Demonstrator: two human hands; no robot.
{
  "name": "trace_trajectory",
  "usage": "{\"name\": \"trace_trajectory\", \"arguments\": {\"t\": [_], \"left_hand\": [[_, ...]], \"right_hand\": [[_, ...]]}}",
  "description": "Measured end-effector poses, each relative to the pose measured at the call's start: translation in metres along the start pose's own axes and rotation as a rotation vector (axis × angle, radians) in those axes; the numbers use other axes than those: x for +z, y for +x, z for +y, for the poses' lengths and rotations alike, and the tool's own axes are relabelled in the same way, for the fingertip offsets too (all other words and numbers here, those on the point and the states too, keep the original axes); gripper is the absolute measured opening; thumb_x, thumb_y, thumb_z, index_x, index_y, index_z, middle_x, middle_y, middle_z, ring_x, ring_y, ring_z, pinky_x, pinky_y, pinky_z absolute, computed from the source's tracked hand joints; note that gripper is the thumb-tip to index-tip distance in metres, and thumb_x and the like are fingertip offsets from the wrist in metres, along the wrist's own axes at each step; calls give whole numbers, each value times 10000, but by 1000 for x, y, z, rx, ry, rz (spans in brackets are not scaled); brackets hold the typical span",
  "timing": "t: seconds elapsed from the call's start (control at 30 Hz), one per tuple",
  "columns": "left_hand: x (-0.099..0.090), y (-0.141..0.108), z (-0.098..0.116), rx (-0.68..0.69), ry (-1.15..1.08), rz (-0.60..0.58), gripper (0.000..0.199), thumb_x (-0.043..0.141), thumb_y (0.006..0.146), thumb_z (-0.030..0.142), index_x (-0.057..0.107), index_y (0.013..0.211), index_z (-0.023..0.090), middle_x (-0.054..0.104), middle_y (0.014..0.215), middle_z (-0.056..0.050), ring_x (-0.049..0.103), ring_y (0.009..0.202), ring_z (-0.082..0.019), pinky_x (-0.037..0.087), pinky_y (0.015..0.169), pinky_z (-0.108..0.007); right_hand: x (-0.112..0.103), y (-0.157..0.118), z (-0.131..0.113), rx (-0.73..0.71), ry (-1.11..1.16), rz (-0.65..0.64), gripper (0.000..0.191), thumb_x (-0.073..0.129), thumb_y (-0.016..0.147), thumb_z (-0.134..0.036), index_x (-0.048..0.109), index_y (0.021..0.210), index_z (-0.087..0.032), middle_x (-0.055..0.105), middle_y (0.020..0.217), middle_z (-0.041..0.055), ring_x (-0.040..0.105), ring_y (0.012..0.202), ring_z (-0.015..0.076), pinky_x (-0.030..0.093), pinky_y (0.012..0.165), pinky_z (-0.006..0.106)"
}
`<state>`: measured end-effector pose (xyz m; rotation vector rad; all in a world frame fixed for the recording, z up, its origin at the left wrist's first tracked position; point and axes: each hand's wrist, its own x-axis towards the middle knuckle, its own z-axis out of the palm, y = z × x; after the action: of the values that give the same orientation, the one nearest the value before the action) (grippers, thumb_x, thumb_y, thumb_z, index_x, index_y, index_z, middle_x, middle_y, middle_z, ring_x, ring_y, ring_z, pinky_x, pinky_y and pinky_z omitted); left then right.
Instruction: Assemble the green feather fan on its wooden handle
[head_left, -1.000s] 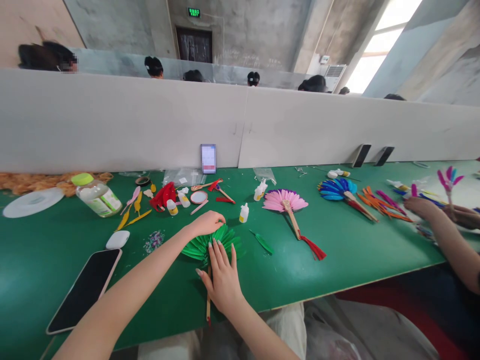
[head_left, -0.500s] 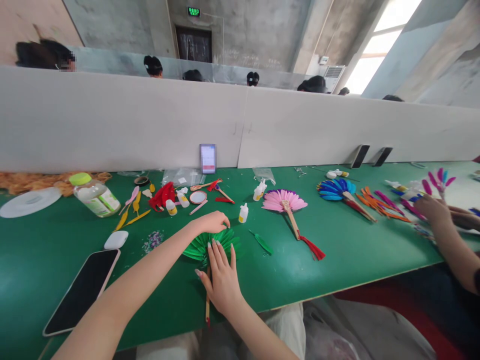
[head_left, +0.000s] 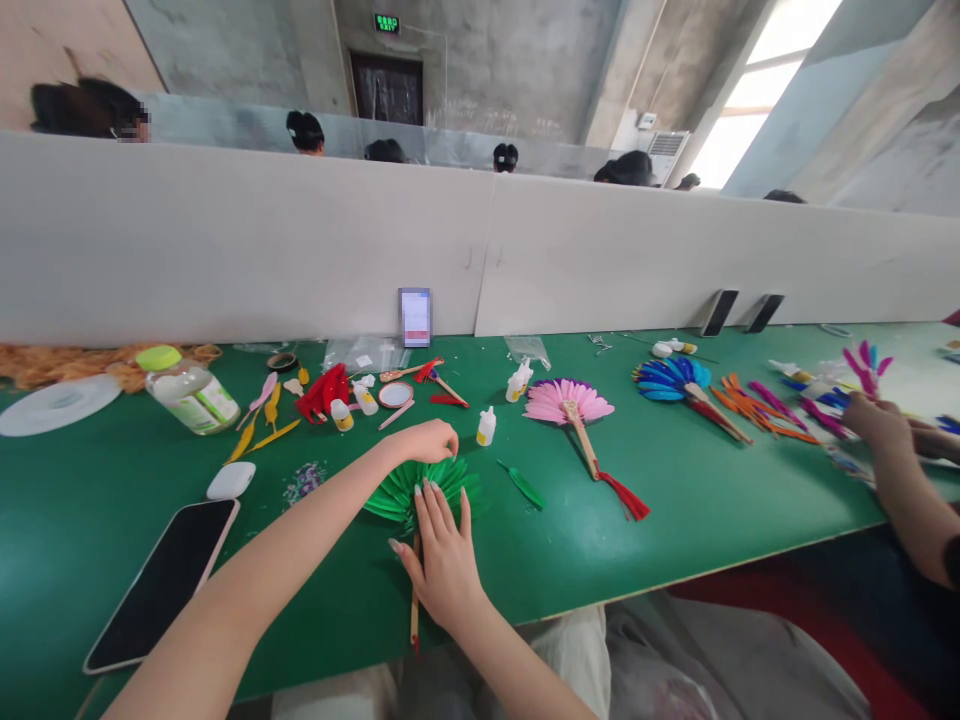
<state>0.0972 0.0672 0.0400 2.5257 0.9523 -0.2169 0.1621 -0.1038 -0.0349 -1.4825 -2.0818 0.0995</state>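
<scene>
A green feather fan (head_left: 390, 497) lies on the table, its wooden handle (head_left: 415, 590) pointing toward me and a bit of red at the handle's end. My right hand (head_left: 448, 545) rests flat over the fan's centre, fingers stretched out. Curled at the upper edge of the feathers is my left hand (head_left: 429, 443), with its fingertips turned down and partly hidden, so what they pinch does not show. A loose green feather (head_left: 523, 486) lies to the right of the fan. Beyond it stands a small white glue bottle (head_left: 486, 427).
A pink feather fan (head_left: 581, 402) and a blue one (head_left: 673, 380) lie to the right. On the left are a phone (head_left: 165, 585), a white case (head_left: 231, 481), a jar (head_left: 191, 392) and red feathers (head_left: 324, 394). A co-worker's hand (head_left: 877, 422) holds pink feathers at far right.
My hands and the green fan stay nearly in place. At the far right, the co-worker's hand has shifted slightly to the right with the pink feathers.
</scene>
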Motion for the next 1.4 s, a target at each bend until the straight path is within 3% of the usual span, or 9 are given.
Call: {"name": "trace_trajectory", "arguments": {"t": [0.37,0.57,0.73,0.87,1.1,1.4], "left_hand": [[6,2,0,33,-55,14,218,519,727,144,704,837,177,711,861,-43,633,754,-153,431,651,-198],[10,3,-4,35,-85,46,231,520,731,140,705,863,183,709,913,-31,635,822,-156,438,725,-198],[2,-3,-24,-24,-102,158,300,439,826,266,654,1023,198,661,1072,-31,599,956,-161,398,854,-232],[4,-7,-40,-66,-96,163,281,465,813,339,697,896,203,700,953,-28,614,909,-179,378,886,-268],[17,-6,-41,-66,-107,127,220,515,768,292,705,823,195,713,859,-31,635,785,-157,430,717,-218],[16,-9,-55,-92,-100,154,218,508,767,299,699,797,198,711,859,-14,625,817,-152,406,802,-232]], "right_hand": [[0,0,0,-3,7,10,573,363,897,-464,333,1358,-126,314,1413,101,267,1306,231,132,1091,479],[0,0,0,4,9,2,572,349,899,-471,331,1359,-130,313,1413,97,266,1307,232,128,1089,483],[-1,0,0,2,8,-8,578,345,901,-471,312,1368,-131,303,1419,94,252,1312,228,120,1092,482],[-2,0,-1,-3,9,-10,574,345,903,-469,311,1368,-134,296,1423,87,242,1316,220,107,1096,479],[-1,0,-1,3,2,-6,573,355,899,-468,327,1360,-128,315,1413,92,256,1311,222,113,1097,475],[-3,0,-1,0,5,-15,574,353,900,-469,317,1364,-132,284,1429,78,230,1321,210,97,1103,466]]}}
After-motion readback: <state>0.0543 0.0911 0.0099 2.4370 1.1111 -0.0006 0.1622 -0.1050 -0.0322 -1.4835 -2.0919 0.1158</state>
